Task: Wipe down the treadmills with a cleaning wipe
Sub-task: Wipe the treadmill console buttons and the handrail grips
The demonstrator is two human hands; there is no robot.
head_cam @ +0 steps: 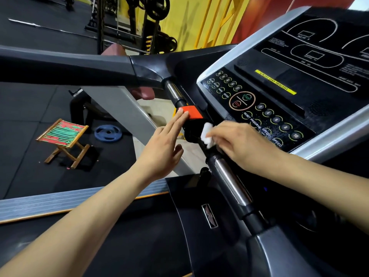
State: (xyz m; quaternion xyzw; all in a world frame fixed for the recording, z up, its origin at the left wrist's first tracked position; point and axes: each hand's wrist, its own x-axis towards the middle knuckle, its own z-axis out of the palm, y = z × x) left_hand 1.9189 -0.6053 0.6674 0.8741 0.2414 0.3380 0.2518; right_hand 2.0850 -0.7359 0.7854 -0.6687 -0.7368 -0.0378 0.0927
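Observation:
The treadmill's black console (283,90) with round buttons fills the upper right. Along its lower edge runs a chrome and black front handlebar (229,176), and an orange-red safety key block (193,112) sits on it. My right hand (241,144) is shut on a folded white cleaning wipe (207,134) and presses it on the black middle piece of the bar, just below the orange block. My left hand (164,148) is open with fingers straight; two fingertips touch the left edge of the orange block.
A grey side handrail (65,64) crosses the upper left. On the black gym floor stand a folding wooden stool (62,138) with a green and red seat and a blue weight plate (107,133). The treadmill's ribbed side rail (60,200) lies below my left arm.

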